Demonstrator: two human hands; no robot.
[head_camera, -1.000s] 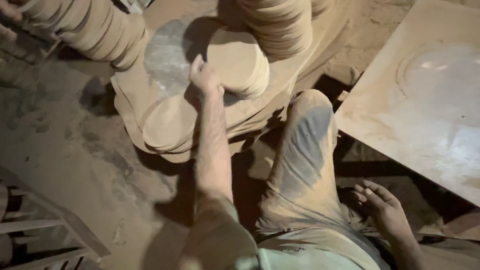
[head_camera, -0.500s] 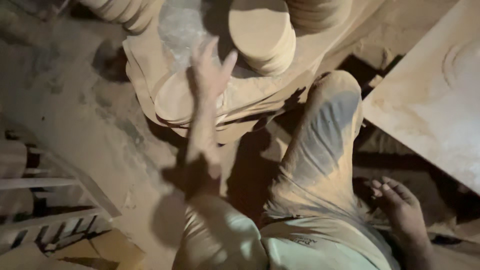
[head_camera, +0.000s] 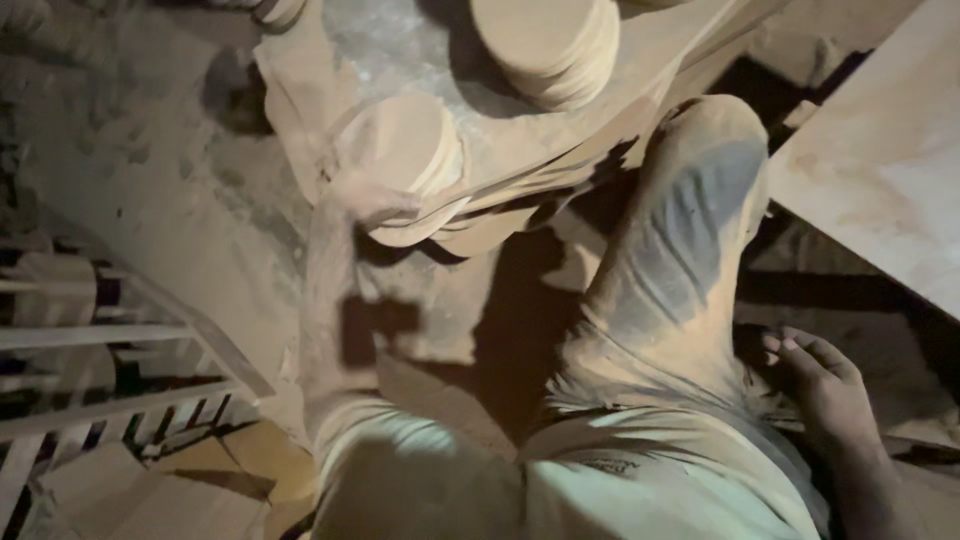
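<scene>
Your left hand (head_camera: 365, 200) is stretched far forward and low, and it sits right at the near edge of a small stack of round clay discs (head_camera: 405, 150), touching or just about touching the lowest ones. Motion blur smears the fingers, so you cannot tell from this view whether they are curled around the discs or simply laid flat against them. The stack lies straight ahead of that hand and a little to its right, resting on a wide, flat, clay-coloured slab (head_camera: 300, 90) on the ground. The discs lie flat, faces up, with the pile leaning slightly toward you, so its edges are what you meet first. A second, taller stack of discs (head_camera: 545, 45) stands farther on and to the right, well apart from the hand and beyond your raised knee (head_camera: 705, 150). Your right hand (head_camera: 820, 385) is nowhere near any of this: it rests low beside your thigh, fingers loosely spread, holding nothing, close to a large pale board (head_camera: 880, 150) on that side. So the left arm is clearly the nearer one, and the near stack lies along the line of its forearm. A wooden rack (head_camera: 110, 340) stands off to your left.
</scene>
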